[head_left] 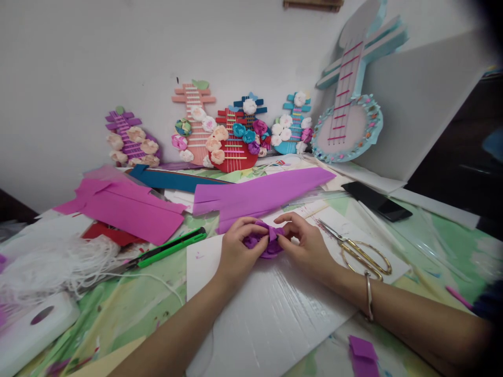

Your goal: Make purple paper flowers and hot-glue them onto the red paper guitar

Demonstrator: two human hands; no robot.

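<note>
Between my two hands is a purple paper flower (271, 250), gathered and ruffled, just above a white board (267, 314). My left hand (243, 242) grips its left side, with thumb and fingers pinched on the petals. From the right, my right hand (302, 242) pinches the flower's edge near its middle, the fingers curled. Fingers hide part of the flower. Gold-handled scissors (365, 256) lie beside my right hand. A long sheet of purple crepe paper (255, 196) is spread just beyond both hands.
A green utility knife (173, 247) and a heap of white string (58, 262) lie to the left, below pink paper (133, 204). At right is a black phone (377, 201). Decorated paper instruments (231, 141) line the wall. A purple paper scrap (363, 356) sits near the front.
</note>
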